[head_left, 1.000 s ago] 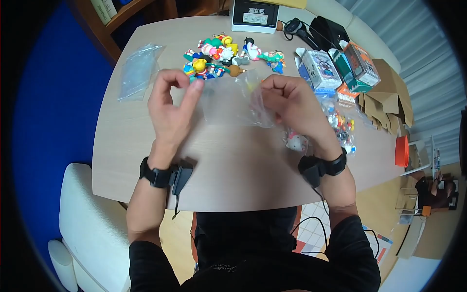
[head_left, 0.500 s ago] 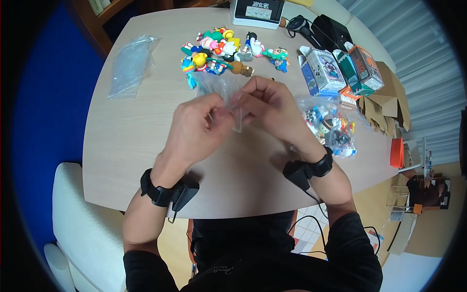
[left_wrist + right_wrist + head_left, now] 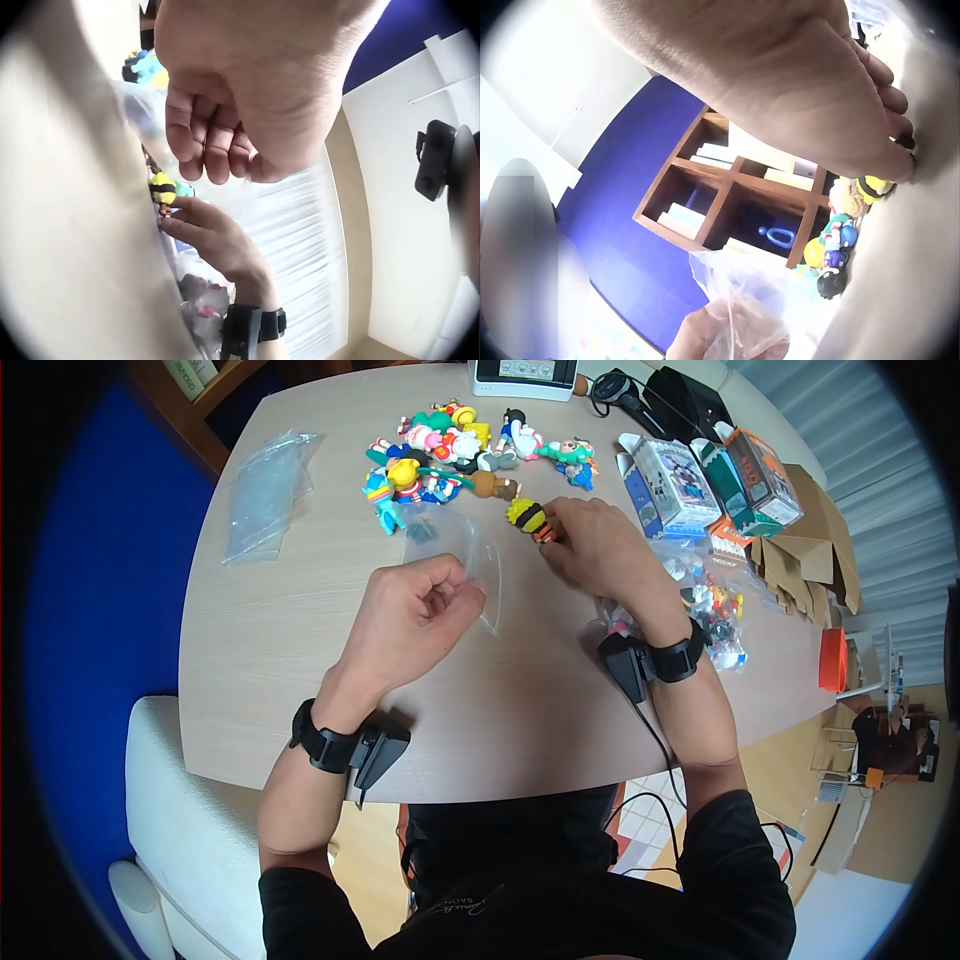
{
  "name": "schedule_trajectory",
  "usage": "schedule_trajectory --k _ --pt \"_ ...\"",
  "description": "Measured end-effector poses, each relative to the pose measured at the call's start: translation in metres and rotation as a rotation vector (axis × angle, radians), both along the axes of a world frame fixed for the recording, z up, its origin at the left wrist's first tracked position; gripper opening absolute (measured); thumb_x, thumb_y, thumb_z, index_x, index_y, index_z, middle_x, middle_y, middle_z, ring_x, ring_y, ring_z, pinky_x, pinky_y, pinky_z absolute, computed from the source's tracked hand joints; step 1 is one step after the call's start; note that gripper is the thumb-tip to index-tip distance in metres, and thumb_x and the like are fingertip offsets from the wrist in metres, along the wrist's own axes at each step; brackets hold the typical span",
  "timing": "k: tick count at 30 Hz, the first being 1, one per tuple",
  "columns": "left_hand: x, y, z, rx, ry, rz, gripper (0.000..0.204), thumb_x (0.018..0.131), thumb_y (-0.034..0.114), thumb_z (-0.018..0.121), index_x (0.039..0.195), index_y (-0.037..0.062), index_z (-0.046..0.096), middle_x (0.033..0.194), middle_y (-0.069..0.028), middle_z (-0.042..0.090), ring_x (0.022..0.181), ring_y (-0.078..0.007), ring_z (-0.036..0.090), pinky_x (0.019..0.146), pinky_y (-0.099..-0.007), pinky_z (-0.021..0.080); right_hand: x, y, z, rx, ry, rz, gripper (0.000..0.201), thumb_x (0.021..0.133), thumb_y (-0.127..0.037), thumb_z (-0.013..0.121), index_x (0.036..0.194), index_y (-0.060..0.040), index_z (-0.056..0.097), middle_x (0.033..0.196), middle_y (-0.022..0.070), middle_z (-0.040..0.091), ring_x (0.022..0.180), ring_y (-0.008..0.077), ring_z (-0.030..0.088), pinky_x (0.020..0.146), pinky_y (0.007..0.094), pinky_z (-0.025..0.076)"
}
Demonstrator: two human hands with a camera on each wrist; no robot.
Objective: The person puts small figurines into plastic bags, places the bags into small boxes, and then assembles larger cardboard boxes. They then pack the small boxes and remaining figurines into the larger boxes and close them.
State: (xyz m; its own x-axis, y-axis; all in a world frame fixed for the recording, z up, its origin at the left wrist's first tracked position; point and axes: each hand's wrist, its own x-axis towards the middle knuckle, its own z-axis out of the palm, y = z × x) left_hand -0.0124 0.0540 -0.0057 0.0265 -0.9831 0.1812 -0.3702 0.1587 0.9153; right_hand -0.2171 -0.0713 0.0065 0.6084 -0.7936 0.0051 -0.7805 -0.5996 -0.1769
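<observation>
My left hand [image 3: 415, 625] has its fingers curled and pinches a clear plastic bag [image 3: 440, 532], which spreads out beyond the knuckles over the table. In the right wrist view the same bag [image 3: 739, 300] stands up crumpled above the left fingers. My right hand [image 3: 610, 555] is low at the table, thumb and fingertips on the lower end of a small toy figure [image 3: 528, 517] with yellow hair and a black band. From the left wrist side, that figure [image 3: 163, 187] shows between the table and the right fingertips. Several other toy figures [image 3: 455, 445] lie heaped just beyond the bag.
Flat clear bags [image 3: 268, 500] lie at the left. Bagged figures [image 3: 715, 605] sit by the right forearm. Behind them are toy boxes [image 3: 680, 480], torn cardboard [image 3: 815, 550] and a handheld scanner [image 3: 620, 395]. A white device [image 3: 522, 378] stands at the back edge.
Both hands came together at the bag, then the right hand let go of it and moved right to the yellow-haired figure. The left hand stays with the bag.
</observation>
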Motion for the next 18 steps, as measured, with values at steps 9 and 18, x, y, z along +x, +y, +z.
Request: schedule_trajectory --k 9,18 --pt "0.000 -0.006 -0.018 0.158 0.178 -0.092 0.026 0.094 0.017 0.064 0.074 0.0010 0.061 0.059 0.0062 0.053 0.056 0.0010 0.041 0.050 -0.0200 0.033 -0.015 0.004 0.018 0.110 -0.283 0.052 0.025 0.081 -0.007 0.065 0.106 -0.0067 0.063 0.086 0.0110 0.066 0.079 0.0252 0.064 0.072 0.0347 0.050" --pt "-0.006 0.001 -0.007 0.150 0.301 -0.072 0.020 0.095 0.015 0.061 0.080 0.0019 0.063 0.071 0.0024 0.064 0.065 0.0006 0.053 0.060 -0.0175 0.042 -0.017 0.052 0.074 0.392 -0.870 0.206 0.028 0.080 0.003 0.069 0.106 -0.0070 0.068 0.081 -0.0027 0.063 0.062 0.0007 0.048 0.057 0.0187 0.038"
